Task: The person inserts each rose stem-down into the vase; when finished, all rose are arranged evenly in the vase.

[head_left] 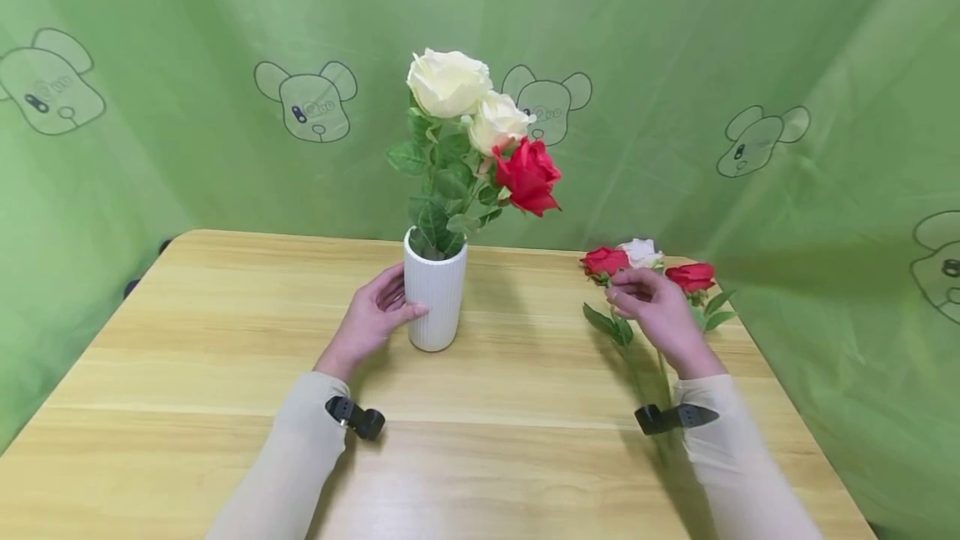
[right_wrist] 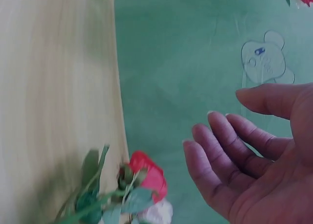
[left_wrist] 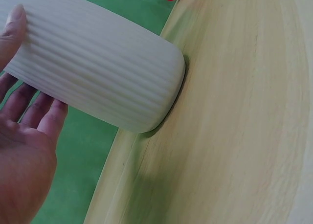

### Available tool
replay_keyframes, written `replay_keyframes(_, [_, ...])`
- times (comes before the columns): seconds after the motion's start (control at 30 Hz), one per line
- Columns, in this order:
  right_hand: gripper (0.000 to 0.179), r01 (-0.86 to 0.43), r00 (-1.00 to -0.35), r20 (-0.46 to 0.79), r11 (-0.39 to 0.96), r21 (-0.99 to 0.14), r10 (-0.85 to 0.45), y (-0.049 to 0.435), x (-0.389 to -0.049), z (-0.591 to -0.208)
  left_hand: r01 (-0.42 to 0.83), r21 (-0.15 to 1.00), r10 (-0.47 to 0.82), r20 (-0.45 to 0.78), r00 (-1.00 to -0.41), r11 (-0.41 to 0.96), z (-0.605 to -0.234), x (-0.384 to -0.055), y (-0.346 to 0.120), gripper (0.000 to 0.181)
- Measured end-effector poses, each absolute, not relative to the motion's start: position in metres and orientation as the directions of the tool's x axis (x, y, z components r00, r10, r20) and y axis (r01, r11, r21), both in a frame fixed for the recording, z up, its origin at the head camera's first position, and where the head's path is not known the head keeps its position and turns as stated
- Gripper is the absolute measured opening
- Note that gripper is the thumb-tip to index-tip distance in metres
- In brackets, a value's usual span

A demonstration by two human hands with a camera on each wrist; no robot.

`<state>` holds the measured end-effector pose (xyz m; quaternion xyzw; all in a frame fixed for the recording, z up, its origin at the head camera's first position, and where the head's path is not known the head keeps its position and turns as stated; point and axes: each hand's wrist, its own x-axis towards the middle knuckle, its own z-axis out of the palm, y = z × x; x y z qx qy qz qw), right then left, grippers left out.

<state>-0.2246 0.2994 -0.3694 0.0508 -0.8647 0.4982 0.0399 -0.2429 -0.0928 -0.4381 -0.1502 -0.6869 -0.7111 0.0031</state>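
Observation:
A white ribbed vase stands upright on the table, holding two cream roses and a red rose that leans right. My left hand grips the vase from its left side, thumb across the front and fingers behind; the left wrist view shows the thumb on the ribs. Over at the right, my right hand hovers above loose roses, its fingers relaxed and nothing between them. Under and around it lie a red rose, a white rose and another red rose.
The wooden table reaches back to a green curtain printed with bear faces, which also hangs along both sides. Stems of the loose roses run toward the front beneath my right wrist, which wears a black strap.

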Motion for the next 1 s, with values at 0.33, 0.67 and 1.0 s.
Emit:
replay_keyframes(0.33, [0.042, -0.033, -0.999, 0.052, 0.633, -0.774, 0.012, 0.327, -0.217, -0.386, 0.206, 0.977, 0.21, 0.212, -0.954, -0.052, -0.442, -0.241, -0.093, 0.075])
replay_keyframes(0.67, [0.043, 0.053, -0.998, -0.057, 0.674, -0.737, 0.016, 0.341, -0.215, -0.401, 0.201, 0.977, 0.208, 0.211, -0.955, -0.067, -0.441, -0.241, -0.093, 0.075])
replay_keyframes(1.0, [0.036, 0.132, -0.988, -0.153, 0.714, -0.687, 0.035, 0.345, -0.227, -0.419, 0.208, 0.976, 0.21, 0.216, -0.954, -0.058, -0.44, -0.243, -0.093, 0.076])
